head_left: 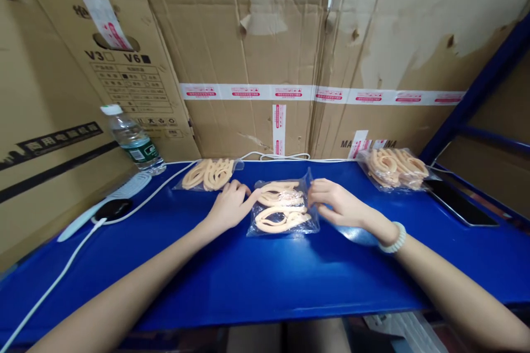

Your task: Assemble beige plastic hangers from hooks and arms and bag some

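A clear plastic bag [285, 207] of beige, looped, hard-looking pieces lies flat on the blue tabletop in front of me. On its left is my left hand [234, 204], palm down, with one digit stretched out to touch the bag's upper left side and the other fingers bent toward the table. My right hand [337, 204] is at the bag's right edge, its fingertips closed on the raised clear plastic there. A similar filled bag [209, 174] lies just beyond my left hand. Another, fuller-looking bag [395, 168] sits at the back right.
At the left stand a water bottle [136, 140], a pale blue hairbrush [128, 186] and a black device [112, 209] with a white cable [62, 281]. A dark phone [461, 204] lies at the right. Cardboard [256, 55] walls the back; a blue frame post [476, 83] rises at the right.
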